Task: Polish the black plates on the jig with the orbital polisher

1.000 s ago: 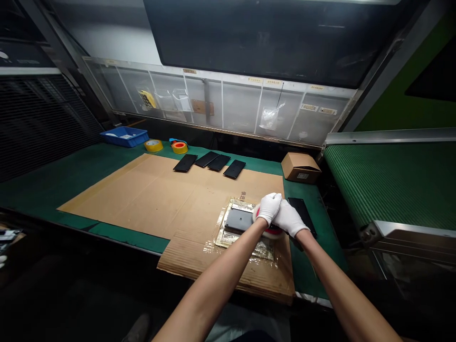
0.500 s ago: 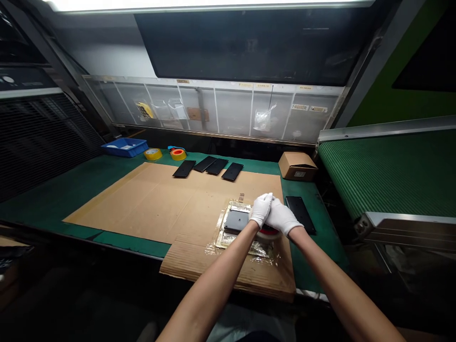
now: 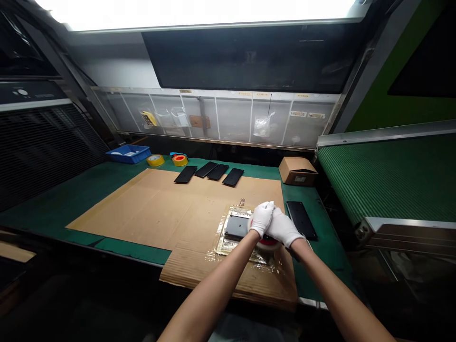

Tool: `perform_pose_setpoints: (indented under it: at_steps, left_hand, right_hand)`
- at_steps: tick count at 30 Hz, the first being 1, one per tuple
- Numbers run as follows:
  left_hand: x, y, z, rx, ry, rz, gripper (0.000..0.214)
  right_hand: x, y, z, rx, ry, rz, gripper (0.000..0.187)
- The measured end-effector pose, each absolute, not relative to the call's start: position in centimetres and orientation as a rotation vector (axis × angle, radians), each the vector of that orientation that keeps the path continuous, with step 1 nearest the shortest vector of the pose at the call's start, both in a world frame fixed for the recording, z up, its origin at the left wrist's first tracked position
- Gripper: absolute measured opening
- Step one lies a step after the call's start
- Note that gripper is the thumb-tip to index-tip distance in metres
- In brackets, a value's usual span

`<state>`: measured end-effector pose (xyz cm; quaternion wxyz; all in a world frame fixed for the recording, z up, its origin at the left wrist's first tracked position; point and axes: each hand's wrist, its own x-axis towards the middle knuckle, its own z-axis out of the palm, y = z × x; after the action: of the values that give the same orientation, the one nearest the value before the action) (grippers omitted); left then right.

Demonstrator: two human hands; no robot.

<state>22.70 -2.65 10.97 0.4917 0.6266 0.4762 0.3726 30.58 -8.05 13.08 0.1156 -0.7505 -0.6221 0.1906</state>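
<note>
red tape roll (image 3: pixel 267 244) under hands (image 3: pixel 272 224) (partly hidden)

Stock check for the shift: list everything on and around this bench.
black panels: 5, black, four on the far cardboard, one on the mat at right
grey panel: 1, dark grey, on the film
film: 1, clear and gold, on the cardboard
cardboard: 2 sheets, tan, on the mat
mat: 1, green, on the bench
tape rolls: 2, yellow and orange, far edge of mat
tray: 1, blue, far left
box: 1, tan, far right
conveyor: 1, green, right of the bench
red disc: 1, red, under the hands
left hand: 1, white glove, above the disc
right hand: 1, white glove, against the left hand
</note>
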Motion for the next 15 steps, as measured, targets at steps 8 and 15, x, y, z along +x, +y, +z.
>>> perform_pose_setpoints:
  at_steps: [8,15]
  left_hand:
    - [22.86,-2.76,10.87,1.521,1.155,0.909,0.031]
    - [23.17,-2.7,10.89,1.488,1.138,0.923,0.033]
  right_hand:
    - [30.79,-8.19,13.29,-2.211,-1.819,0.564,0.064]
    - [31.04,-7.93,13.07,-2.195,-1.801,0.561,0.058]
